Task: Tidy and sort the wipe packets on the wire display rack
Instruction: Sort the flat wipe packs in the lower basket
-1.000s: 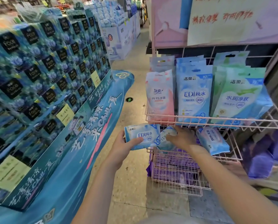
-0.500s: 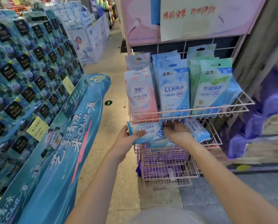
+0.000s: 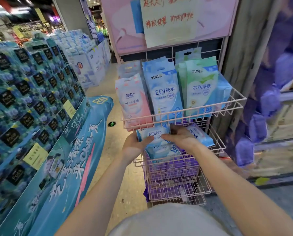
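Note:
A pink wire display rack stands ahead of me. Its top shelf holds upright pink packets, blue EDI packets and green packets. On the second shelf, my left hand grips the left edge of a blue EDI wipe packet, thumb on top. My right hand rests over the right end of that packet, fingers on it. Another blue EDI packet lies beneath. A blue packet lies to the right of my right hand.
Lower wire shelves hold purple packets. A tall stack of blue tissue packs with a teal base stands close on the left. A pink sign board tops the rack. Purple goods blur on the right.
My left hand has carried the blue EDI packet rightward, from left of the rack onto the second shelf, over another packet. My right hand has shifted to meet it. The view moved closer.

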Demonstrator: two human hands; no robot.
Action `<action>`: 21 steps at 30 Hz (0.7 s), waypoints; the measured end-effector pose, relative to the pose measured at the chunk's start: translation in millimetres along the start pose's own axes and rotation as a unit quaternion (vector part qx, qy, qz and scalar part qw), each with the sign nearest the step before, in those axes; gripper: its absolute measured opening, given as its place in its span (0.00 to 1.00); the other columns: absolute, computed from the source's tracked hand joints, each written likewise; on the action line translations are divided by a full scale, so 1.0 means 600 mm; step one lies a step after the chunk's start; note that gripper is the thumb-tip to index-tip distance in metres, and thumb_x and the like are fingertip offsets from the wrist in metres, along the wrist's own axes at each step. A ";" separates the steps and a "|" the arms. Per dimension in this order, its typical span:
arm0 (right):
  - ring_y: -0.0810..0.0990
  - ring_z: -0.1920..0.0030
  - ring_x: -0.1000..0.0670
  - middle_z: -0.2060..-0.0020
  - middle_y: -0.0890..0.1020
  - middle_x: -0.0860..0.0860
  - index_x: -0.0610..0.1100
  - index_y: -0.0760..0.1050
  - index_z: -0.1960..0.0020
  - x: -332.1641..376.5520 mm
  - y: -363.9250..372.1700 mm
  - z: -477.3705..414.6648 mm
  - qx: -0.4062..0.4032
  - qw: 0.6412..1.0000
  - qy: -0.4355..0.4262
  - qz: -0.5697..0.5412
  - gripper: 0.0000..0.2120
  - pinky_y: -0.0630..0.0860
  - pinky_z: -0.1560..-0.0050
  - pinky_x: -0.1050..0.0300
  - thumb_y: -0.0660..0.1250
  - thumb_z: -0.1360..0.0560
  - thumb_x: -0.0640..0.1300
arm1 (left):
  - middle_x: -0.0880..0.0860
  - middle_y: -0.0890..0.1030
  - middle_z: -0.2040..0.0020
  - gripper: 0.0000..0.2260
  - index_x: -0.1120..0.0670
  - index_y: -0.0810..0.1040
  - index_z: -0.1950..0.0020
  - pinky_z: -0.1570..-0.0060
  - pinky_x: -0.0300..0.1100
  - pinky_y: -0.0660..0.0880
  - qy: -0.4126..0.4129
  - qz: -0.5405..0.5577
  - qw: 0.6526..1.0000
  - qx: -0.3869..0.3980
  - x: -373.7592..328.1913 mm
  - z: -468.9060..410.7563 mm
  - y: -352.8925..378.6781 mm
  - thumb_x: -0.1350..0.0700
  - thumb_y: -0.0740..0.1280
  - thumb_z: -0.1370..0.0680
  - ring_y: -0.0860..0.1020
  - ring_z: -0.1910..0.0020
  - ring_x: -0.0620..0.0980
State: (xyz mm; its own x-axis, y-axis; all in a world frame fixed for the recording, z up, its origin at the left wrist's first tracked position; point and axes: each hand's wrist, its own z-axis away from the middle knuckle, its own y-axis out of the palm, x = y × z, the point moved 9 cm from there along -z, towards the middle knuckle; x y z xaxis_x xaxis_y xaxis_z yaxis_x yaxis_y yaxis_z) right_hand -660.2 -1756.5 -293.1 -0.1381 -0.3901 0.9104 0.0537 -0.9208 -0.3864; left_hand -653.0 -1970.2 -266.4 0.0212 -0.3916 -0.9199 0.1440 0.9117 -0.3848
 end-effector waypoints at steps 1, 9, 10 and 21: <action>0.84 0.43 0.53 0.41 0.85 0.56 0.51 0.77 0.34 0.019 -0.002 0.013 -0.011 1.000 -0.006 0.007 0.39 0.80 0.38 0.48 0.76 0.40 0.68 | 0.47 0.87 0.51 0.06 0.52 0.84 0.45 0.66 0.26 0.75 0.009 -0.009 1.000 -0.006 0.000 -0.006 -0.004 0.55 0.75 0.21 0.84 0.62 0.34; 0.79 0.36 0.46 0.36 0.80 0.48 0.42 0.70 0.28 0.048 0.008 -0.008 -0.097 0.995 -0.026 0.011 0.41 0.77 0.40 0.53 0.81 0.35 0.54 | 0.44 0.82 0.46 0.29 0.52 0.76 0.35 0.64 0.24 0.70 0.013 -0.087 0.988 -0.125 0.012 -0.038 -0.053 0.43 0.80 0.30 0.82 0.49 0.45; 0.79 0.36 0.46 0.36 0.80 0.48 0.42 0.70 0.29 0.051 0.012 -0.012 -0.100 0.994 -0.032 0.026 0.41 0.77 0.39 0.51 0.81 0.36 0.55 | 0.44 0.84 0.46 0.32 0.53 0.77 0.36 0.64 0.28 0.71 0.016 -0.109 0.985 -0.132 0.013 -0.044 -0.056 0.39 0.80 0.33 0.83 0.49 0.46; 0.82 0.44 0.43 0.46 0.83 0.45 0.43 0.74 0.42 0.047 0.060 -0.020 -0.066 0.983 -0.044 0.167 0.19 0.78 0.47 0.51 0.75 0.28 0.48 | 0.59 0.79 0.35 0.32 0.51 0.79 0.34 0.40 0.53 0.77 -0.058 -0.248 0.954 -0.158 0.062 -0.042 -0.063 0.33 0.75 0.31 0.78 0.39 0.62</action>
State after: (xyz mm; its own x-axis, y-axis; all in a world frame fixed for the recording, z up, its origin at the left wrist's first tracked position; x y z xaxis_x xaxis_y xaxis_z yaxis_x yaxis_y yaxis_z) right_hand -674.0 -1800.7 -283.1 -0.0479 -0.6743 0.7369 -0.0472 -0.7354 -0.6760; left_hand -682.8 -2016.4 -288.1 0.1395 -0.7785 -0.6119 -0.1412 0.5960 -0.7905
